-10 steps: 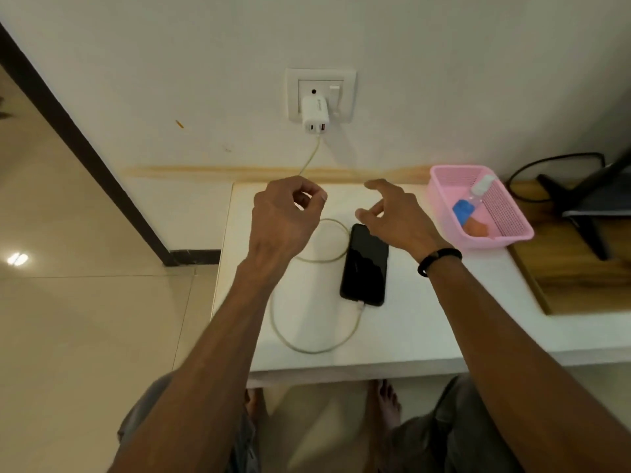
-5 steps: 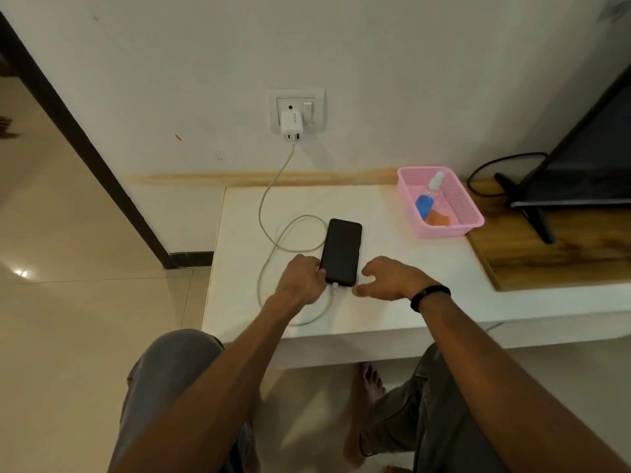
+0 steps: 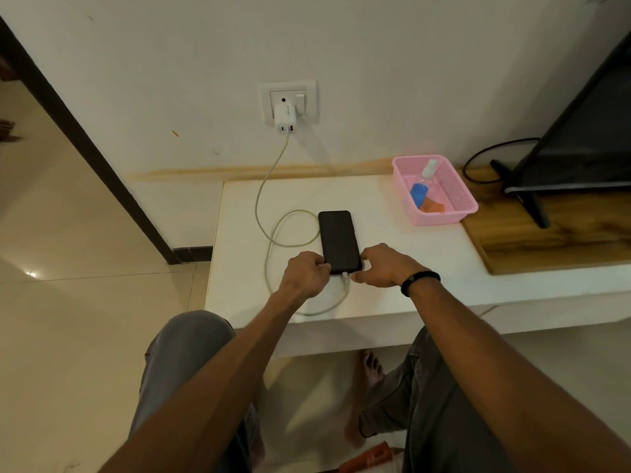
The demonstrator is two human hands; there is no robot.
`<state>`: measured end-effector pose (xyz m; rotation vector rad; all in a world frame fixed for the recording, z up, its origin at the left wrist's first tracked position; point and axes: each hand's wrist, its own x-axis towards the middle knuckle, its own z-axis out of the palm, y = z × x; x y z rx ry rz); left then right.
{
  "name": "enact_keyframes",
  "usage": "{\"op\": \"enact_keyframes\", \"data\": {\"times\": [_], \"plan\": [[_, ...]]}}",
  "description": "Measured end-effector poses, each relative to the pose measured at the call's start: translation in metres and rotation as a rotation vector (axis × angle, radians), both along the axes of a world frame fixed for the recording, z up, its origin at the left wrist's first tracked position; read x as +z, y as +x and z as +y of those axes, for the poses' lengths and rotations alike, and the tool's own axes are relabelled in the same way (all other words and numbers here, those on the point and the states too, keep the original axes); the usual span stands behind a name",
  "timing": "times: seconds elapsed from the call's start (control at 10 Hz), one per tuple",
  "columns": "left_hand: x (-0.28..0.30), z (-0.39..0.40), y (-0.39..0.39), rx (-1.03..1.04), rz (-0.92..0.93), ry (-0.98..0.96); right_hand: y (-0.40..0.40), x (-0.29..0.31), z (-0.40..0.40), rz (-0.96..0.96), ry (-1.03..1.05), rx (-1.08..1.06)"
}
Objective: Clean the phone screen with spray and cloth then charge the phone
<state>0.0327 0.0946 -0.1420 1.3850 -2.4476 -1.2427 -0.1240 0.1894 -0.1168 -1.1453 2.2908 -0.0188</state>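
A black phone [image 3: 338, 238] lies screen up on the white shelf [image 3: 409, 247], its screen dark. A white cable [image 3: 263, 199] runs from the charger [image 3: 285, 119] in the wall socket, loops on the shelf and ends in a connector at the phone's near edge. My left hand [image 3: 304, 274] grips the phone's near left corner with curled fingers. My right hand [image 3: 386, 266] pinches the near right corner, its thumb beside the connector. The spray bottle [image 3: 426, 172] and a blue cloth [image 3: 418, 192] lie in the pink basket [image 3: 440, 220].
An orange item [image 3: 432, 207] also lies in the basket. To the right, a TV [image 3: 580, 148] stands on a wooden board [image 3: 546, 240] with a black cord behind it. The shelf's front edge runs just above my knees.
Both hands came down from near the socket to the phone's near end. Since half a second ago they have closed in on its two near corners.
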Motion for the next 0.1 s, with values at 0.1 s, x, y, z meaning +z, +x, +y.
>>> {"op": "enact_keyframes", "data": {"times": [0.1], "plan": [[-0.0013,0.0162,0.0114,-0.007,0.017,-0.047,0.0124,-0.0058,0.0059,0.078,-0.086,-0.077]]}}
